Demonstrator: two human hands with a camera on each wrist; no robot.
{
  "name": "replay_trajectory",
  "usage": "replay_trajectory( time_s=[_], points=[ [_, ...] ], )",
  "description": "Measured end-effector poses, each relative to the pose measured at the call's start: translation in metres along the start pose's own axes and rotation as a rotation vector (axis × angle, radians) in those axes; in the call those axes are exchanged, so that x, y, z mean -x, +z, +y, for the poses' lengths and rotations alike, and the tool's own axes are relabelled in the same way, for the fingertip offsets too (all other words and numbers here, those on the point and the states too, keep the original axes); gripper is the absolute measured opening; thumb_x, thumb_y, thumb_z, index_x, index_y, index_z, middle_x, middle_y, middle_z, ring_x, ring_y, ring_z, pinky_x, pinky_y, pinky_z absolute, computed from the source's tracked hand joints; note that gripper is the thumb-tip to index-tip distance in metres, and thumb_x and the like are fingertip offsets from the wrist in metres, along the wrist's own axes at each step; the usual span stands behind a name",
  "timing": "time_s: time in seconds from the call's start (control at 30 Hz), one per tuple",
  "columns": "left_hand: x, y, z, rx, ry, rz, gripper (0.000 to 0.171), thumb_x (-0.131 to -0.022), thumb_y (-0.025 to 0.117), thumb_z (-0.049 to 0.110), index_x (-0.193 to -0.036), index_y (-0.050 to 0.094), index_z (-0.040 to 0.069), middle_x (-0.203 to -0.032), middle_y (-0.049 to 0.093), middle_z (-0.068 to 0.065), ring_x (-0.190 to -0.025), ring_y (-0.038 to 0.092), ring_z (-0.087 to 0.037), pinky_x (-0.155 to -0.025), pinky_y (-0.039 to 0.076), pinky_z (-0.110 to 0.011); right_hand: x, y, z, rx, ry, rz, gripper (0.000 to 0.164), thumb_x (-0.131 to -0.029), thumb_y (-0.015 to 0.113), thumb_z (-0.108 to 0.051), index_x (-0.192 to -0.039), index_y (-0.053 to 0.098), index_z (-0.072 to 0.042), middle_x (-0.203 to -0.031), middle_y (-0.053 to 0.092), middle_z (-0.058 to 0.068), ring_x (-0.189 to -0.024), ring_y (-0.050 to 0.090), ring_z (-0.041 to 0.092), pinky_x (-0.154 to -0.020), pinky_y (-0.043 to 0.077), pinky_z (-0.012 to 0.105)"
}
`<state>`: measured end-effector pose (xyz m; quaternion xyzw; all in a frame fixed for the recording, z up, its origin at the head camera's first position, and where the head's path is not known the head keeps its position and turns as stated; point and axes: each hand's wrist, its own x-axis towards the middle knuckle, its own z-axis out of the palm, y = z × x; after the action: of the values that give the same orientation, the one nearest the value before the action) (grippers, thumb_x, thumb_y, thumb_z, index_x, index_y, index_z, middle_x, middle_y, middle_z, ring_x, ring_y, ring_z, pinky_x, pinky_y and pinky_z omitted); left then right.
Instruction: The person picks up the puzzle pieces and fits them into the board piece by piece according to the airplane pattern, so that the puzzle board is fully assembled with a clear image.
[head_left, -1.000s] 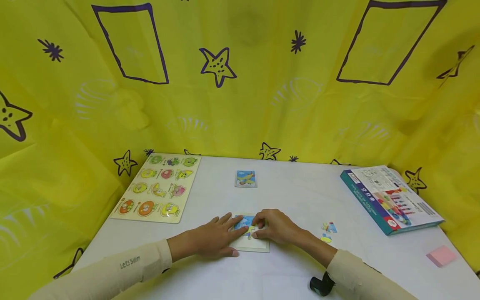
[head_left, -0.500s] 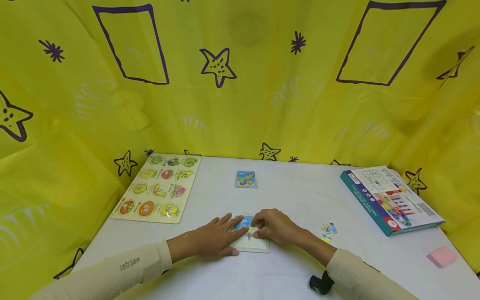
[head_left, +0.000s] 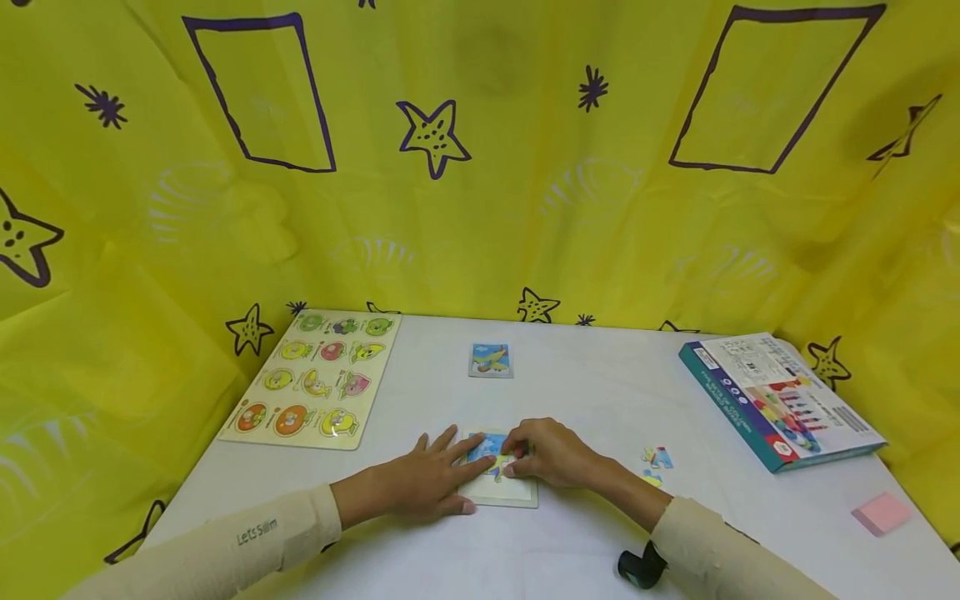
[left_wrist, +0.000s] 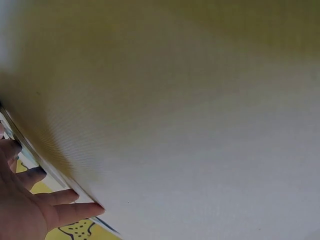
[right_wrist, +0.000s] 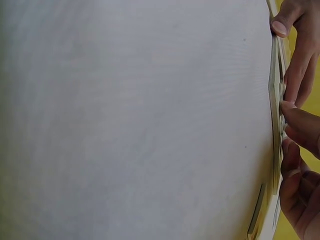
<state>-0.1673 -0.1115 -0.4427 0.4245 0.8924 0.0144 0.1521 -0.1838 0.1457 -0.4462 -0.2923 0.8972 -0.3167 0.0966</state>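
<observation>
A small jigsaw board [head_left: 510,497] with a pale frame and a blue picture area lies flat before me in the head view. My left hand [head_left: 422,482] rests on its left side, fingers spread and straight, thumb near the lower edge. From the right, my right hand [head_left: 553,454] pinches a yellowish puzzle piece [head_left: 498,472] against the picture, thumb and forefinger curled; the fingers partly hide it. In the right wrist view, the board [right_wrist: 274,120] shows edge-on with the right fingertips [right_wrist: 289,107] at it. The left wrist view catches the left fingers [left_wrist: 65,205] along the board's edge.
Loose puzzle pieces [head_left: 658,457] lie right of my right hand. Behind the board is a small airplane picture [head_left: 491,361]. A fruit puzzle board [head_left: 307,379] lies left; a teal-edged box [head_left: 780,400] and pink block [head_left: 881,513] lie right. A black cylinder [head_left: 639,568] sits near the right sleeve.
Both hands stay nearly still on the board, the right fingers keeping their pinch. The whole head view has shifted very slightly.
</observation>
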Motion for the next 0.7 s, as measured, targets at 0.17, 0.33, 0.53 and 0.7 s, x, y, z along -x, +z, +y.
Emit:
replay_trajectory(
  time_s=[0.17,0.33,0.53,0.7],
  points=[
    [0.0004,0.0001,0.0002,0.003,0.001,0.001,0.068,-0.102,0.04,0.061,-0.161,0.023,0.033,-0.169,0.016,-0.004,-0.15,0.022,-0.047,-0.107,0.033,-0.07,0.0002,0.0,0.0004,0.008,0.005,-0.007,0.016,-0.085,0.081,-0.024,-0.098,0.078,-0.016,-0.082,0.06,-0.013,-0.078,0.055,0.008,-0.069,0.044,0.023],
    [-0.0002,-0.0009,-0.0005,-0.01,0.008,-0.006,0.068,-0.101,0.041,0.061,-0.161,0.023,0.033,-0.169,0.017,-0.004,-0.15,0.024,-0.046,-0.106,0.035,-0.07,0.0006,-0.0005,0.001,-0.001,0.018,-0.02,0.017,-0.085,0.082,-0.025,-0.099,0.078,-0.016,-0.084,0.061,-0.011,-0.08,0.056,0.009,-0.071,0.045,0.024],
    [0.0017,-0.0047,0.0006,-0.006,0.006,-0.013,0.068,-0.101,0.043,0.06,-0.16,0.025,0.032,-0.169,0.018,-0.004,-0.15,0.024,-0.047,-0.106,0.035,-0.07,0.001,-0.0006,0.0015,0.002,0.002,-0.027,0.019,-0.085,0.081,-0.024,-0.102,0.079,-0.015,-0.086,0.063,-0.009,-0.08,0.056,0.009,-0.072,0.045,0.023],
    [0.0016,-0.0043,0.0004,-0.005,0.008,-0.003,0.068,-0.101,0.043,0.059,-0.161,0.025,0.031,-0.169,0.019,-0.005,-0.149,0.025,-0.047,-0.106,0.035,-0.07,0.0027,-0.0052,0.0021,0.022,-0.041,-0.03,0.02,-0.089,0.077,-0.022,-0.106,0.077,-0.012,-0.089,0.064,-0.01,-0.082,0.058,0.008,-0.074,0.047,0.024]
  ],
)
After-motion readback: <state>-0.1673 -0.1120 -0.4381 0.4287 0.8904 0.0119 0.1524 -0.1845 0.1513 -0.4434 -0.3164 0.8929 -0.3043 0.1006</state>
